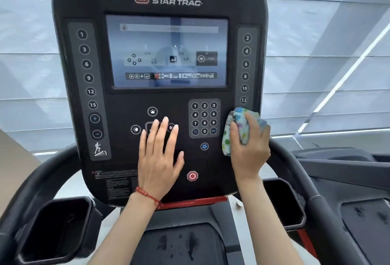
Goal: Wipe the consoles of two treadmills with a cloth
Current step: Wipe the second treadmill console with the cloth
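While the left hand [159,155] lies flat on the black treadmill console [118,104], the right hand [250,150] presses a bunched white cloth with coloured dots [234,129] to it.
Left fingers [162,131] are released and spread over the arrow buttons; right fingers grasp the cloth at the console's right edge, beside the grey number keypad [204,118].

— Where does the view look from?
— There's only the head view: it looks forward and slightly down, square onto the console [160,87], very near, so the panel fills most of the frame.
— What sits at the edges?
— Both forearms enter from below; a second treadmill [348,180] shows at the right.
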Demonstrator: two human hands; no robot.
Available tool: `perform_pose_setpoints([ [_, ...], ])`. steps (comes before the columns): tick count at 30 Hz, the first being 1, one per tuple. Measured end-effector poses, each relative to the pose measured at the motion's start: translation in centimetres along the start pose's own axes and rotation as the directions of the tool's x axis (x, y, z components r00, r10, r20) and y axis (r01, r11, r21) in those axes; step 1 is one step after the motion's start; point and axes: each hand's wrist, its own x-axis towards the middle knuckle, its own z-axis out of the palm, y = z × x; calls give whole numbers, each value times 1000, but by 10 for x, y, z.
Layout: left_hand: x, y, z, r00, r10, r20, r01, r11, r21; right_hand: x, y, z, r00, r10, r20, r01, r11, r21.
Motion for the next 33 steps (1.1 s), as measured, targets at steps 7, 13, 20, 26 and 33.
perform_pose_setpoints([
  [7, -1, -1, 5, 1000, -1, -31, 1, 1000, 13, -50, 32, -28, 900, -399, 175, 405, 914, -3],
  [13, 3, 6, 7, 999, -11, -51, 12, 1000, 27, -47, 41, -25, 930, -330, 158, 336, 942, -6],
  [20, 14, 16, 9, 999, 0, -42, 1, 1000, 24, 38, 17, 2, 992, -117, 56, 114, 993, 42],
  [26, 19, 19, 10, 998, -9, -55, 11, 1000, 28, 135, -20, 26, 989, -131, 67, 124, 987, 99],
  [33, 18, 22, 11, 998, -24, -60, 26, 999, 31, 153, -35, 36, 995, -87, 56, 81, 992, 98],
])
